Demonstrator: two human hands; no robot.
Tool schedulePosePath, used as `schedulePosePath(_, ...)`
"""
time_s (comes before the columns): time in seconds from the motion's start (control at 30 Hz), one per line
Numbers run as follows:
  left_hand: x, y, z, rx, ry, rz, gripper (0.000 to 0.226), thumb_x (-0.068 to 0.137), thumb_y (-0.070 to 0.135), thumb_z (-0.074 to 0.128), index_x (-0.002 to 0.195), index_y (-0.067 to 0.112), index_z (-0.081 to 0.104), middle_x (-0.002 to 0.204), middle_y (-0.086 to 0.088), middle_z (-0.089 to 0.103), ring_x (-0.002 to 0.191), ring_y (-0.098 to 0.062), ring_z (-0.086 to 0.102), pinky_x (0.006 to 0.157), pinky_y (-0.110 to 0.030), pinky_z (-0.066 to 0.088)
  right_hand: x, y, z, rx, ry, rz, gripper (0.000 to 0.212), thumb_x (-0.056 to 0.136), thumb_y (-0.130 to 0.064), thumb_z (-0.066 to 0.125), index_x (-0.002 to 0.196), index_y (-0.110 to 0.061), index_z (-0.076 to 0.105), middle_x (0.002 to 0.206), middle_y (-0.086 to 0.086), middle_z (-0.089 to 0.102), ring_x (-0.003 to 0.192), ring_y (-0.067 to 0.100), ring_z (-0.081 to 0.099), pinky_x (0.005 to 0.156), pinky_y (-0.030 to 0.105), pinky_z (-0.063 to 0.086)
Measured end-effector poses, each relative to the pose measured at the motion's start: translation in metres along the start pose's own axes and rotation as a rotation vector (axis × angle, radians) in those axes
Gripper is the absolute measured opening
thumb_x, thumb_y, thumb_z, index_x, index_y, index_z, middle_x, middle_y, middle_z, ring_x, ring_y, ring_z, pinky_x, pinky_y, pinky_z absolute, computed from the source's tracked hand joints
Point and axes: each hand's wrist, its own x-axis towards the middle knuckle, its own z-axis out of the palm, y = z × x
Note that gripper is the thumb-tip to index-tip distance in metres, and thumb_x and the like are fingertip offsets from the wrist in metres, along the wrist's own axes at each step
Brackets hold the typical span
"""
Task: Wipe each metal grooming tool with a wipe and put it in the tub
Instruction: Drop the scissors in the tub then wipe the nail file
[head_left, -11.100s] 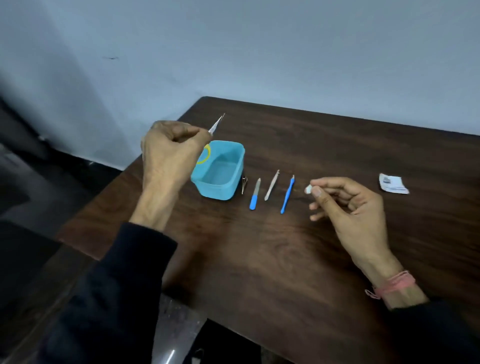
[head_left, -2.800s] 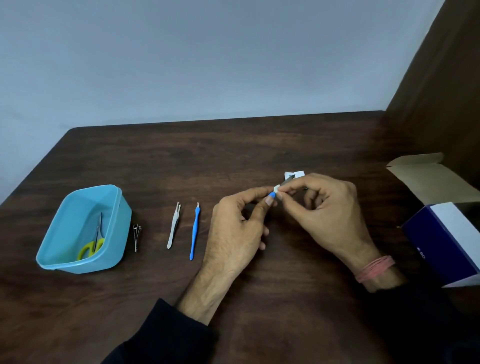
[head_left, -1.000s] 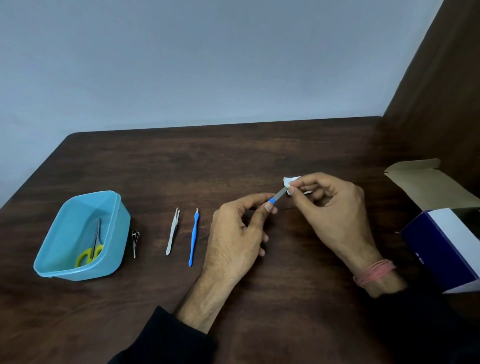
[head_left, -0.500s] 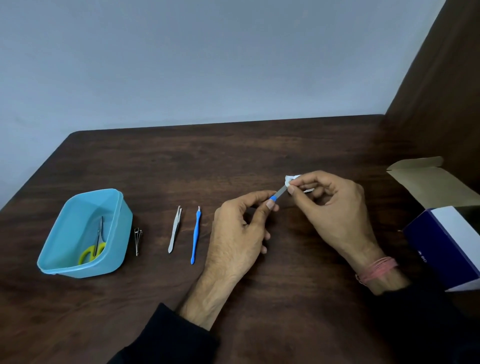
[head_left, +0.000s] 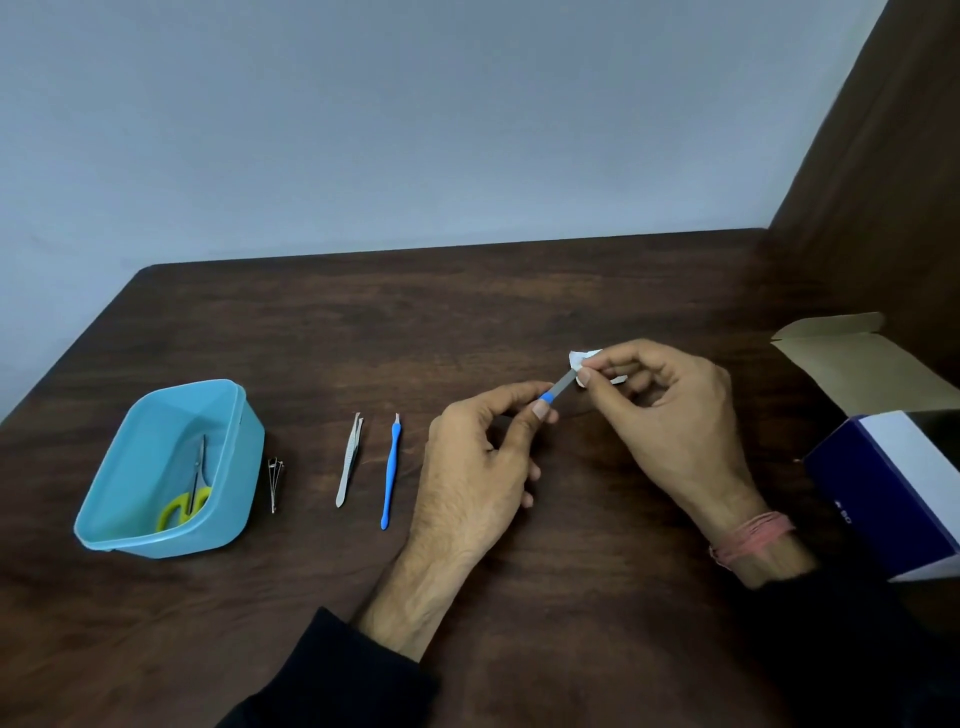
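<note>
Steel tweezers (head_left: 349, 460) beside blue cuticle pusher (head_left: 390, 475)

Both arms wear dark, near-black long sleeves, the left sleeve (head_left: 332, 670) ending short of the wrist. The left hand (head_left: 475, 483) is bare. The right hand (head_left: 675, 415) has a band of pink thread (head_left: 753, 538) wound around its wrist.

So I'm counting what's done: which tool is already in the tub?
The yellow-handled scissors, alone inside the blue tub. The nail clipper, tweezers and blue-handled pusher lie on the table.
</note>
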Motion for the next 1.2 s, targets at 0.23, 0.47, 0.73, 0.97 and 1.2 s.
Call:
schedulePosePath(0.23, -0.0010, 0.0002, -0.0001, -0.023, -0.009, 0.003, 0.026, 0.110, 0.024, 0.070, 0.133, 0.031, 0.080, 0.106, 0.016, 0.083, 0.060, -0.006, 0.068, 0.050, -0.027, 0.058, 0.0005, 0.0002, 0.0007, -0.011, 0.014, -0.011, 0.009, 0.093, -0.015, 0.089, 0.096, -0.024, 0.086, 0.091, -0.023, 0.080, 0.063, 0.011, 0.072, 0.055, 0.022, 0.054)
schedulePosePath(0.47, -0.0027, 0.0008, -0.0011, -0.007, -0.060, 0.040, 0.031, 0.113, 0.017, 0.065, 0.137, 0.031, 0.078, 0.111, 0.013, 0.082, 0.071, -0.004, 0.070, 0.051, -0.026, 0.057, 0.0024, 0.0033, 0.0018, 0.003, 0.067, -0.020, 0.008, 0.094, -0.016, 0.089, 0.094, -0.023, 0.084, 0.091, -0.022, 0.081, 0.068, 0.012, 0.074, 0.062, 0.037, 0.062)
schedulePosePath(0.73, -0.0052, 0.0023, -0.0042, 0.022, -0.142, 0.075, 0.043, 0.114, 0.011, 0.059, 0.142, 0.041, 0.073, 0.122, 0.018, 0.076, 0.094, -0.005, 0.073, 0.059, -0.024, 0.061, 0.0014, 0.0023, 0.0006, -0.020, 0.059, -0.048, 0.010, 0.093, -0.014, 0.089, 0.095, -0.024, 0.084, 0.085, -0.023, 0.078, 0.063, 0.007, 0.070, 0.057, 0.016, 0.048)
schedulePosePath(0.97, -0.0035, 0.0025, -0.0036, -0.022, -0.136, 0.066, 0.040, 0.114, 0.013, 0.062, 0.146, 0.034, 0.073, 0.120, 0.016, 0.080, 0.091, -0.004, 0.071, 0.056, -0.025, 0.060, -0.0009, -0.0018, 0.0006, -0.049, 0.033, -0.107, 0.012, 0.092, -0.012, 0.089, 0.096, -0.023, 0.085, 0.083, -0.026, 0.074, 0.056, 0.009, 0.064, 0.054, 0.012, 0.041)
schedulePosePath(1.2, -0.0022, 0.0020, -0.0029, -0.093, -0.053, 0.041, 0.028, 0.110, 0.014, 0.069, 0.128, 0.032, 0.083, 0.106, 0.015, 0.085, 0.092, -0.010, 0.077, 0.050, -0.027, 0.059, -0.0028, -0.0020, 0.0018, -0.071, -0.005, -0.165, 0.014, 0.090, -0.010, 0.090, 0.095, -0.022, 0.086, 0.084, -0.026, 0.071, 0.053, 0.008, 0.060, 0.053, 0.009, 0.038)
